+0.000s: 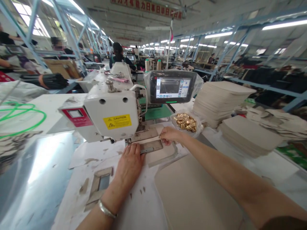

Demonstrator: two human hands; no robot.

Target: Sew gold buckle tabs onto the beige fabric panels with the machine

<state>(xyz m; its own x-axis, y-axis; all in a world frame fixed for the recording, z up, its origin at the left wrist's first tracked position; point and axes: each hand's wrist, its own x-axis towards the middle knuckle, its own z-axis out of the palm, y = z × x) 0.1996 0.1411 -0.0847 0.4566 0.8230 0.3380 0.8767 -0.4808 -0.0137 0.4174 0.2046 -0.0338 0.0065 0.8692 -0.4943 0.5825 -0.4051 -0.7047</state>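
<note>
Beige flat fabric panel (153,147) lies under the white sewing machine head (112,118) on the desk (144,204). My left hand (128,166) presses flat, open; my right hand (169,134) pinches its edge. Risk: both hands sit near the needle, and uneven pressure could skew the panel.

**Stuff sitting around the sewing station**

There's a touchscreen control panel (173,87) wrapped in clear plastic just behind the machine, screen lit up. Right of it is a tall stack of beige cut panels (219,100), with a lower stack (249,135) beside it, nearer the camera. A clear bag of gold metal bits (185,122) sits between the panel and the tall stack. Green cord (22,116) loops over on the far left. Two thread cones (153,65) stand further back, and a red banner (146,7) hangs overhead.
</note>
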